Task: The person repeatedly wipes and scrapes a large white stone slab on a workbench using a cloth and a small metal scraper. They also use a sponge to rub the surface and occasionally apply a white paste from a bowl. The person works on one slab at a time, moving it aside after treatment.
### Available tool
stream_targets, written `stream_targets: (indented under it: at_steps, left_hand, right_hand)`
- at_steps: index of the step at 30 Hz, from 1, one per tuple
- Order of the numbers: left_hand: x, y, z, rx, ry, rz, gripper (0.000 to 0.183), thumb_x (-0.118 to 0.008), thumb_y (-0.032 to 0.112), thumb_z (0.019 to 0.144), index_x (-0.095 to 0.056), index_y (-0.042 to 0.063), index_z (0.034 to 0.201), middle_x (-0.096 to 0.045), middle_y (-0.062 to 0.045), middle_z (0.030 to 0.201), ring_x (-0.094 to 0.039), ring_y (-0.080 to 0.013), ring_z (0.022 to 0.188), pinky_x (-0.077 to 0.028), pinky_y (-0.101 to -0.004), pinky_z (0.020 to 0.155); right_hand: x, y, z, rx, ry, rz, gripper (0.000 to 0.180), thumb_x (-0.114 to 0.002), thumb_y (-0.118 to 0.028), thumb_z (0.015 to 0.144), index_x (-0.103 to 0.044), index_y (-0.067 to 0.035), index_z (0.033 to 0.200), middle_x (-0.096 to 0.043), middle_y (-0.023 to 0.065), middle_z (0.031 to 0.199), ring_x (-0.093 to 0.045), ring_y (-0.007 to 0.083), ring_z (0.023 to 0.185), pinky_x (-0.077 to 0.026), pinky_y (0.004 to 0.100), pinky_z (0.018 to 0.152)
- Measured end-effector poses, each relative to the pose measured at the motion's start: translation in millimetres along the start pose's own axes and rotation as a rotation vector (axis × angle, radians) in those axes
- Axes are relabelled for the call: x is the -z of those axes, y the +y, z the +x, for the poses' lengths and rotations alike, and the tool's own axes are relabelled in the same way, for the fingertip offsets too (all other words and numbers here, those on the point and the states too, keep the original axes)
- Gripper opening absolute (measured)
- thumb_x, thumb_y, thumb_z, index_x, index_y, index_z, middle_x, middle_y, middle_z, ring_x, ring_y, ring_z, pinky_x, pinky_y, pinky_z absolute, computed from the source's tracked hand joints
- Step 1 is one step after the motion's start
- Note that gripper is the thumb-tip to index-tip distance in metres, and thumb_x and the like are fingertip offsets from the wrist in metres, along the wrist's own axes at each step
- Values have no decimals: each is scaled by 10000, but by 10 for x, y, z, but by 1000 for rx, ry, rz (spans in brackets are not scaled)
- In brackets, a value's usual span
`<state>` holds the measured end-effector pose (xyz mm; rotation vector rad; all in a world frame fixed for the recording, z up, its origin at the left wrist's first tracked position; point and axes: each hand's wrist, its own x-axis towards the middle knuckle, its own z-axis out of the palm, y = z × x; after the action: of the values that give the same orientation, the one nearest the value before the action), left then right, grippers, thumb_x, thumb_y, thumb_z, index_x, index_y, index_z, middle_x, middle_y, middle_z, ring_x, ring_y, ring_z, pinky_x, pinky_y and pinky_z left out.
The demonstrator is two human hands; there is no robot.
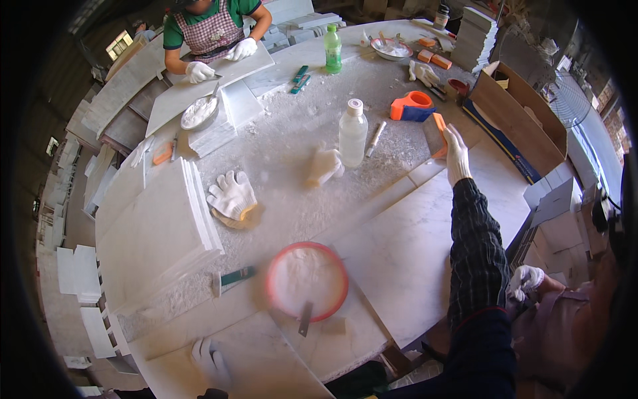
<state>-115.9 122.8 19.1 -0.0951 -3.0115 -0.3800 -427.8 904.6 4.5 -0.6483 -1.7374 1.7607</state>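
Observation:
My right hand (457, 152), in a white knit glove, reaches out to the far right and grips the orange handle of a wide-bladed scraper (436, 137). Beneath my right arm lies a pale marble slab (403, 254). At the lower left, my gloved left hand (212, 360) rests on another marble slab (254, 354); its fingers look slightly apart, though blurred, and nothing shows in them. Between the hands, a red-rimmed bowl (343, 294) holds white powder or paste, with a metal putty knife (305, 319) across its near rim.
A clear bottle (353, 137), a marker (376, 139) and loose gloves (233, 197) lie mid-table on dusty ground. Stacked slabs (154, 239) stand left, a cardboard box (518, 119) right. A gloved co-worker (214, 30) works opposite; another person's gloved hand (526, 280) is at right.

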Motion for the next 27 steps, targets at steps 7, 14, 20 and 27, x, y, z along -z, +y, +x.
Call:
stream_targets:
  at_steps: [7, 14, 20, 27]
  left_hand:
    - [63, 121, 48, 56, -6, -6, 468, -585, 217, 988, -588, 38, 1420, -522, -183, 1465, -413, -426, 1427, -287, -571, 1214]
    - [-16, -15, -1, -245, 108, -84, 441, -627, 296, 989, -637, 115, 1391, -534, -133, 1495, -424, -379, 1445, -290, -570, 1221]
    - [-84, -77, 31, -460, 117, -83, 414, -658, 342, 996, -661, 168, 1371, -598, -97, 1469, -496, -340, 1406, -343, -554, 1190]
    - [-149, -61, 65, -456, 162, -86, 421, -691, 385, 992, -665, 204, 1371, -615, -80, 1447, -531, -336, 1364, -378, -535, 1166]
  right_hand:
    - [207, -222, -1248, -382, -486, 718, 572, -437, -570, 1104, -566, -142, 1460, -703, 150, 1321, -709, 294, 1042, -600, 431, 863]
    - [314, -784, -3333, -355, -395, 847, 549, -625, -359, 1054, -521, -56, 1500, -654, 184, 1323, -660, 314, 1160, -554, 469, 975]
    - [682, -986, -6014, -98, -424, 100, 958, -691, 4, 825, -270, 8, 1686, -614, 125, 1397, -652, 185, 1112, -544, 324, 999]
    - [412, -401, -8028, -142, -265, -557, 880, -824, -115, 732, -507, -45, 1551, -561, 192, 1309, -586, 341, 1240, -503, 422, 1080]
